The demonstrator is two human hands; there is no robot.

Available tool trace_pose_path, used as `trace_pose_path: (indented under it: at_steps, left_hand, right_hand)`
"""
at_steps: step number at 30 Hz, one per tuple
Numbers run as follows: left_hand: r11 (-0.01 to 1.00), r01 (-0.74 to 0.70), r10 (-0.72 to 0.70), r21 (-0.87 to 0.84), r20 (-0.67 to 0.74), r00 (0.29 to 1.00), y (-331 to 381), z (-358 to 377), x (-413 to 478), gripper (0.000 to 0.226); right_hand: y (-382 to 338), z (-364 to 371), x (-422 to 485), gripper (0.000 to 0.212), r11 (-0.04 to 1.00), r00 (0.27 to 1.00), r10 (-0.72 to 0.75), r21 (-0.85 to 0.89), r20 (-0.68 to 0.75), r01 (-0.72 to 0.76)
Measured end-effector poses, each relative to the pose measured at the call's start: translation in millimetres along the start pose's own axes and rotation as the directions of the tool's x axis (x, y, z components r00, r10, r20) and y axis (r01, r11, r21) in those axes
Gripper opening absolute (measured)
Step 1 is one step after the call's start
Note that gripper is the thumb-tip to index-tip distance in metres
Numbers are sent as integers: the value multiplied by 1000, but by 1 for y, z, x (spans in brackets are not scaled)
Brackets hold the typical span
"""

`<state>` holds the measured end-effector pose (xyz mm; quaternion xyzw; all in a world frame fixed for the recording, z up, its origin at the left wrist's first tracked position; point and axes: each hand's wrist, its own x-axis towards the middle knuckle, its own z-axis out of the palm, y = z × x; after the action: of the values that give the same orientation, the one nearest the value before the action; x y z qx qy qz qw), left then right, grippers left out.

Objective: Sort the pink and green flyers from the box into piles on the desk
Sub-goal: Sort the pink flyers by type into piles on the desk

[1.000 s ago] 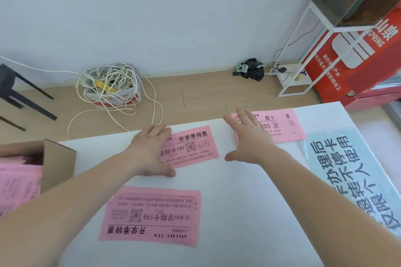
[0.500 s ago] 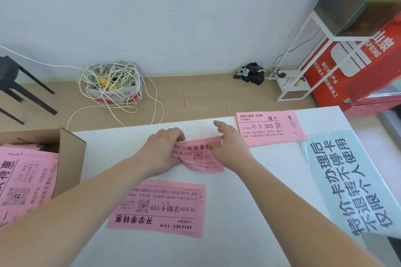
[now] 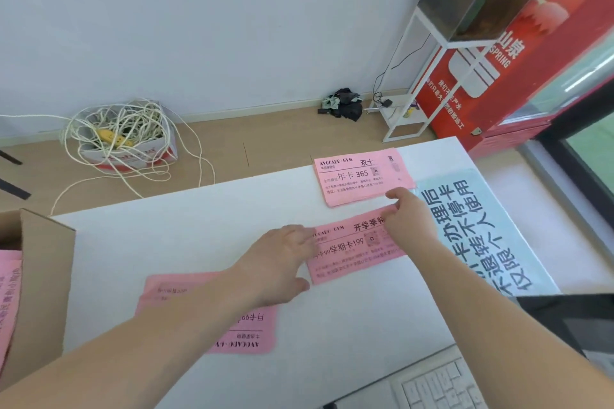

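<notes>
A pink flyer (image 3: 352, 252) printed "199" lies in the middle of the white desk (image 3: 206, 236), just in front of a pink "365" flyer (image 3: 358, 176) at the far edge. My left hand (image 3: 282, 262) holds its left edge, fingers over the paper. My right hand (image 3: 408, 219) pinches its top right corner. A third pink flyer (image 3: 239, 325) lies upside down nearer to me, partly under my left forearm. The cardboard box (image 3: 43, 276) stands at the left with more pink flyers (image 3: 8, 292) in it.
A pale green printed sheet (image 3: 481, 229) covers the desk's right side. A white keyboard (image 3: 442, 385) sits at the near right edge beside a dark object (image 3: 564, 319). On the floor beyond are a box of tangled cord (image 3: 126, 143) and a white rack (image 3: 408, 109).
Both hands took hold of the "199" flyer, lifted it and carried it to the right; it now lies in front of the "365" flyer.
</notes>
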<state>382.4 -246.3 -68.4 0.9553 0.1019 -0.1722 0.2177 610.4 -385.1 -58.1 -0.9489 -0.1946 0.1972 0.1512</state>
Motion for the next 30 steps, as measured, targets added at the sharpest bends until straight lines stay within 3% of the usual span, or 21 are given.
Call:
trace_pose_path:
  at_steps: [4,8,11,21,27,30]
  left_hand:
    - [997,-15,11,80,48,999,13,22,11,67]
    - [993,-62,60,103,28,998,16,30,22,66]
    - [989,-81,78,120,30,996,18,27,31,63]
    - [1000,-20,20,-10,-76,997,-8,7,4,53]
    - [981,114,-138,-158,-154,978,-35,-5,-49,45]
    - [957,277,-280,-88,-20,960,-60,-13,-83,60]
  right_hand:
    - [9,15,-18,60,993,988,-108,39,-107,113]
    - [21,48,-61,59,965,969,-243,-86,45,246]
    - [32,60,-70,68,964,970,-214,-137,118,230]
    - [20,57,-53,76,958,979,-182,-207,92,198]
    - [-20,54,-68,68,948,975,-207,-228,79,220]
    - [-57,60,-103,49,936,931,-322,-87,172,340]
